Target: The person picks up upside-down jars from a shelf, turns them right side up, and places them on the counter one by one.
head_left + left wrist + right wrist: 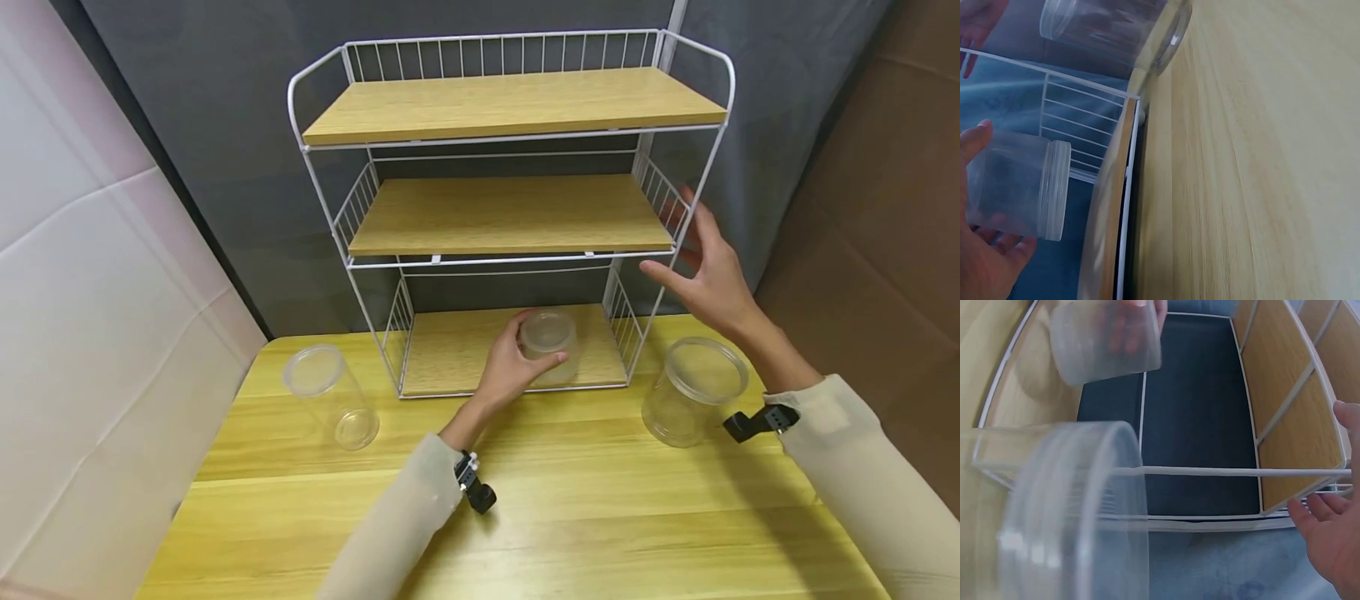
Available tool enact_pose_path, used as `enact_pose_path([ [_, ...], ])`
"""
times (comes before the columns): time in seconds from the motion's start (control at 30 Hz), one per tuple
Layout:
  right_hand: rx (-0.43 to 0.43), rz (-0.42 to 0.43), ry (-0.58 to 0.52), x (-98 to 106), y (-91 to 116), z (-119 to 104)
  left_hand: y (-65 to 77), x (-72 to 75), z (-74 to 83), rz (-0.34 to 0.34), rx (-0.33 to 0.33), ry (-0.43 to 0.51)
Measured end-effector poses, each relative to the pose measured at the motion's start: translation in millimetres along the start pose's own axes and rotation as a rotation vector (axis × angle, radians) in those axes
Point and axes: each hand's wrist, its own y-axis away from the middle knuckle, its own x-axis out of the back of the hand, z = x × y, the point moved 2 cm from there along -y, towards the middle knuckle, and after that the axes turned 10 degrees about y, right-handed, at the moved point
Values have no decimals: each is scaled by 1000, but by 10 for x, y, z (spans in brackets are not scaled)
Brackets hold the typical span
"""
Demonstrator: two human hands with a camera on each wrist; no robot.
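Note:
My left hand [513, 362] grips a small frosted plastic jar [550, 333] between thumb and fingers, inside the bottom level of a white wire rack. In the left wrist view a narrow gap separates this jar [1019, 184] from the bottom shelf board. My right hand [712, 275], fingers spread, is at the rack's right side by the middle shelf [517, 212]. Its fingertips [1302, 515] lie close to the frame; whether they touch it I cannot tell. A wide clear jar [686, 408] stands on the table below that hand.
A taller clear jar [330, 400] stands left of the rack on the wooden table [562, 500]. The rack's top shelf [517, 100] has a wire rail along its back. A brown panel [870, 208] borders the right, a white one [112, 292] the left.

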Motion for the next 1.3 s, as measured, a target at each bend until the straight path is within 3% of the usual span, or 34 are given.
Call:
enact_pose_path([
  [0.53,120,187,19,-70,441,-164,310,256,246,2,11,124],
  [0.8,358,303,97,-277,797,-303,453,353,348,9,20,183],
  [0.9,410,242,104,-441,968,-370,496,364,391,3,21,241],
  [0.97,397,151,81,-556,1066,-390,528,365,420,0,26,276],
  [1.13,264,-70,12,-818,1222,-382,597,353,488,-12,36,356],
  [1.3,156,-141,-89,-1008,1279,-369,638,316,528,-4,24,452],
])
